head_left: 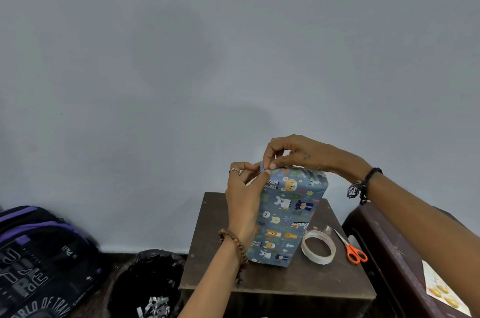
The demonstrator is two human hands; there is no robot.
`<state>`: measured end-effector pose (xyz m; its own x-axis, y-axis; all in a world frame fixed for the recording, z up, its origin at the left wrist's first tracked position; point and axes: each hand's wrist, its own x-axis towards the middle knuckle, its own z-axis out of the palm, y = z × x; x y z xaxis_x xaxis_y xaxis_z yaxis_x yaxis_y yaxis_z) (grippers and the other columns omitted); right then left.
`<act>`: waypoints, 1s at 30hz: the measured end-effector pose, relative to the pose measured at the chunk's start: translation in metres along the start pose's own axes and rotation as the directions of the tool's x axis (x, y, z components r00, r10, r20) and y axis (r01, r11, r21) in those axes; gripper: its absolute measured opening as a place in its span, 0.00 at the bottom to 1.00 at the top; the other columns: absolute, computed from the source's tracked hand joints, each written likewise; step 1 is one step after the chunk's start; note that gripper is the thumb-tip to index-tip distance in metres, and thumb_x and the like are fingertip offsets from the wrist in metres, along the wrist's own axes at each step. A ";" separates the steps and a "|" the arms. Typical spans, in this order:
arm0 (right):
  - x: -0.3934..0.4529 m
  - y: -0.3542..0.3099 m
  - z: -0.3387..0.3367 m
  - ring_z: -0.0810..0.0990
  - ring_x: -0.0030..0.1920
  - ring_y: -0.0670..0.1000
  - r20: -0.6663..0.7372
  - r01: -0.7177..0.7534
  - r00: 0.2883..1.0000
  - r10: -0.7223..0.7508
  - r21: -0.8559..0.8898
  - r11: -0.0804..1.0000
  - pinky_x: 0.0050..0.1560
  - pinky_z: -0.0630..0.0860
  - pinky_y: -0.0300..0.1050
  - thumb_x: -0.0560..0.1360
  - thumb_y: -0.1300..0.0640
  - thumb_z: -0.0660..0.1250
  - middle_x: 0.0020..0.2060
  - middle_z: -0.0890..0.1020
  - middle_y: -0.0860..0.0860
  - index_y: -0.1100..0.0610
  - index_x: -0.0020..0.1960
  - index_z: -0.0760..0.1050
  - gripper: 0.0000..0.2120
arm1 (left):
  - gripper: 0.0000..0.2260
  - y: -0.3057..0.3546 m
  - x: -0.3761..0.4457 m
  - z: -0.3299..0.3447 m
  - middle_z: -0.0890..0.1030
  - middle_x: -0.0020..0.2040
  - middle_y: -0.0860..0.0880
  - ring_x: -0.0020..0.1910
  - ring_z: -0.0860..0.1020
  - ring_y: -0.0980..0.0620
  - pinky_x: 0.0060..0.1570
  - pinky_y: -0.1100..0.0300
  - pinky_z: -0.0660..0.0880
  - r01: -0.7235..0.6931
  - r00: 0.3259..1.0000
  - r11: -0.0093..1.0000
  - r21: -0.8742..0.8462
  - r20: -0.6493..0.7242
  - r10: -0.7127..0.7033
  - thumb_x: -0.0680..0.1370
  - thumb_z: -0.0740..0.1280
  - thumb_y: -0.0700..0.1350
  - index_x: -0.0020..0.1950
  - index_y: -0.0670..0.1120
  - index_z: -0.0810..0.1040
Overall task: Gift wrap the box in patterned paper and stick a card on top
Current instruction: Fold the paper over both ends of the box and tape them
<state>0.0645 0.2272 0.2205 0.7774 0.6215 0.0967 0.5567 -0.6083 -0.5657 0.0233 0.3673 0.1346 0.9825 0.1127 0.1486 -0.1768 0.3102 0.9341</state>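
Blue-papered box [284, 216] stood upright on worktop [272, 281] | both hands' fingers [270, 165] pinched its top-left corner flap | left hand [242, 199] nearer

The wrapping paper [285, 216] on the box is showing a grey-blue ground patterned with cartoon bears, white animals and green leaves. Orange-handled scissors [352, 249] and a whitish tape roll [318, 247] are lying on the dark brown tabletop [272, 284]. A black backpack [39, 260] is showing purple trim and white lettering.
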 end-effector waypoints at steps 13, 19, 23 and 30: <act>0.004 0.009 0.005 0.72 0.40 0.40 -0.055 0.038 0.997 -0.046 -0.127 0.991 0.40 0.68 0.28 0.77 0.57 0.65 0.41 0.76 0.45 0.47 0.54 0.74 0.08 | 0.13 0.010 0.001 -0.008 0.83 0.47 0.44 0.36 0.82 0.60 0.32 0.70 0.75 0.057 0.992 0.992 -0.109 0.114 -0.045 0.72 0.70 0.36 0.49 0.43 0.68; 0.009 0.006 0.005 0.74 0.38 0.44 0.000 -0.019 1.000 0.019 0.015 1.000 0.45 0.73 0.38 0.74 0.59 0.69 0.44 0.77 0.49 0.43 0.58 0.67 0.19 | 0.12 0.011 0.000 -0.010 0.83 0.43 0.47 0.34 0.82 0.59 0.30 0.70 0.75 0.068 0.991 0.988 -0.137 0.125 -0.051 0.73 0.69 0.33 0.51 0.41 0.67; 0.014 0.012 0.010 0.72 0.39 0.52 0.049 -0.094 0.995 0.084 0.251 0.964 0.43 0.71 0.44 0.72 0.59 0.70 0.43 0.75 0.50 0.44 0.58 0.68 0.19 | 0.12 0.008 0.000 -0.011 0.83 0.43 0.46 0.34 0.82 0.59 0.31 0.69 0.75 0.072 0.991 0.987 -0.141 0.123 -0.055 0.73 0.68 0.33 0.50 0.41 0.67; 0.018 0.020 0.017 0.76 0.44 0.50 0.095 -0.208 0.978 0.185 0.441 0.873 0.49 0.71 0.43 0.69 0.58 0.70 0.39 0.75 0.50 0.45 0.56 0.70 0.19 | 0.11 0.005 0.001 -0.011 0.82 0.44 0.46 0.34 0.81 0.61 0.32 0.69 0.75 0.048 0.995 0.994 -0.093 0.087 -0.040 0.73 0.69 0.34 0.48 0.44 0.68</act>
<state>0.0847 0.2350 0.1975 0.8355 0.5425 -0.0878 0.1952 -0.4423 -0.8753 0.0224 0.3792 0.1362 0.9902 0.0174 0.1385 -0.1337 0.4017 0.9060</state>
